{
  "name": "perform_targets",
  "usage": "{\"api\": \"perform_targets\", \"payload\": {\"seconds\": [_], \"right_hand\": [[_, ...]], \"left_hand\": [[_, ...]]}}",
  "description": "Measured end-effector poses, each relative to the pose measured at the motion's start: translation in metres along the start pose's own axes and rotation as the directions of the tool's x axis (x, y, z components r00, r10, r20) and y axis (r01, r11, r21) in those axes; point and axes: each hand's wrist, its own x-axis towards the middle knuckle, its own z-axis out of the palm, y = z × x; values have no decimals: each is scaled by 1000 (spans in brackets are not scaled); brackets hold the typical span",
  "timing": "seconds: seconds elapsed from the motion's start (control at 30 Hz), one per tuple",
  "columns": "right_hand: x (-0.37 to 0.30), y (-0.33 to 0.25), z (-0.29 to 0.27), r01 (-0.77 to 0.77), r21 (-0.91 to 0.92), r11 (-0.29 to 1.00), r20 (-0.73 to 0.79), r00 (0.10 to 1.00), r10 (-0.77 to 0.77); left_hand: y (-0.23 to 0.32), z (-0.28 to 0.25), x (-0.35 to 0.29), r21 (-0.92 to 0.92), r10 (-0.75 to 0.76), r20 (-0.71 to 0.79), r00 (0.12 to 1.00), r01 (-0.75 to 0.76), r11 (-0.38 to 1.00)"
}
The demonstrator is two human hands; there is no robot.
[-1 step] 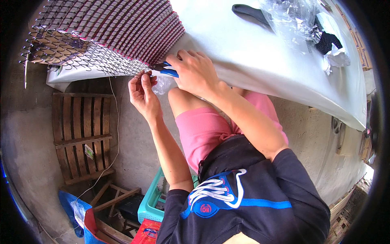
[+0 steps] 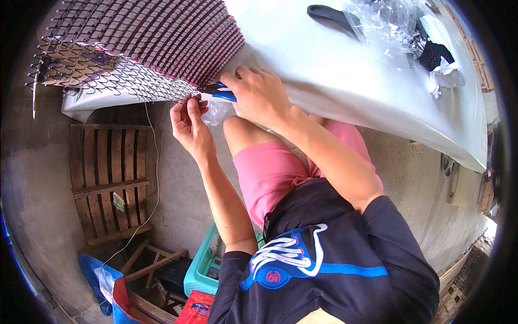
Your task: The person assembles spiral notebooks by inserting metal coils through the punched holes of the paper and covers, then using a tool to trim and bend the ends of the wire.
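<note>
A wire mesh panel (image 2: 162, 40), woven with dark and red strands, lies at the upper left and juts past the table's near edge. At its near corner my right hand (image 2: 260, 94) is closed around blue-handled pliers (image 2: 224, 95), whose dark jaws meet the mesh edge. Just left of and below the jaws, my left hand (image 2: 191, 121) pinches the mesh's edge wire between thumb and fingers. The fingertips partly hide the wire end and the exact grip of the jaws.
The mesh rests on a white-covered table (image 2: 324, 75). A black strap (image 2: 332, 17), clear plastic wrap (image 2: 383, 29) and crumpled white paper (image 2: 450, 75) lie at its far right. Below left are a wooden pallet (image 2: 110, 183), a thin cord (image 2: 156, 189) and a turquoise plastic stool (image 2: 200, 275).
</note>
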Motion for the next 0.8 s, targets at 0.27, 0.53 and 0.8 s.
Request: {"api": "perform_targets", "payload": {"seconds": [0.27, 0.53, 0.8], "right_hand": [[-11, -1, -18, -2, -26, 1000, -93, 996, -1], [-2, -3, -7, 2, -24, 1000, -176, 984, -6], [-2, -10, -6, -6, -22, 1000, -107, 994, 4]], "left_hand": [[-8, -16, -5, -777, -370, 417, 830, 537, 329], [16, 5, 8, -708, -358, 137, 924, 344, 617], [15, 16, 11, -381, -110, -9, 994, 99, 919]]}}
